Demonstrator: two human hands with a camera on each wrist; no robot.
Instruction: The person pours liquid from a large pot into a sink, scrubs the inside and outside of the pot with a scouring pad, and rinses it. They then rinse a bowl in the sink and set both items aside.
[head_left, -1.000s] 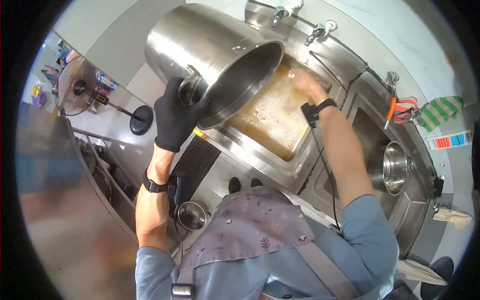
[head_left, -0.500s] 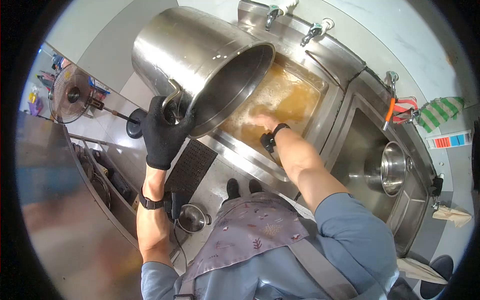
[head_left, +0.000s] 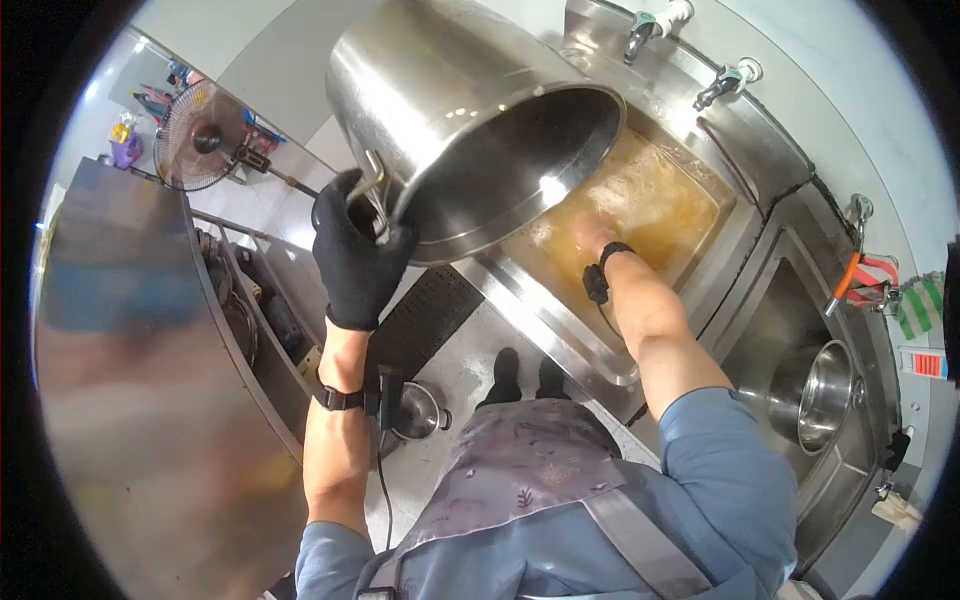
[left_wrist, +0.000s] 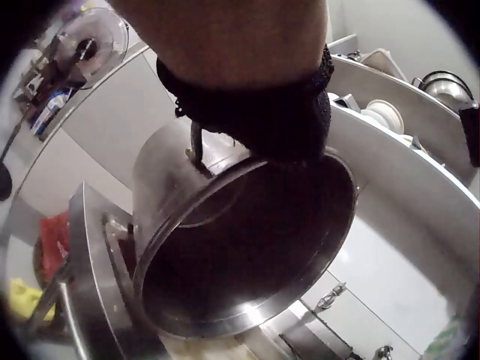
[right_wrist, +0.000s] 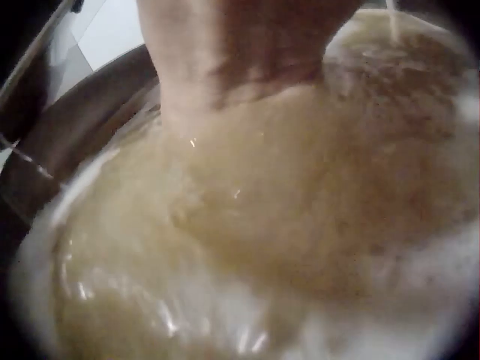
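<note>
A large stainless steel stockpot is tipped on its side at the left of the sink, its mouth facing down toward the sink. My left hand, in a black glove, grips the pot's side handle near the rim. In the left wrist view, the pot's dark inside looks bare. My bare right hand dips into cloudy yellow-brown liquid with foam in the sink. The right wrist view shows the liquid covering the fingers, so I cannot tell what they hold.
Two taps stand behind the sink. A second basin at the right has a steel bowl in it. A small pot sits on the floor near my feet. A standing fan is at the far left.
The right hand has swept through the liquid from the sink's far right side toward the pot's mouth. The left hand keeps its grip on the tilted pot. The head view has shifted slightly.
</note>
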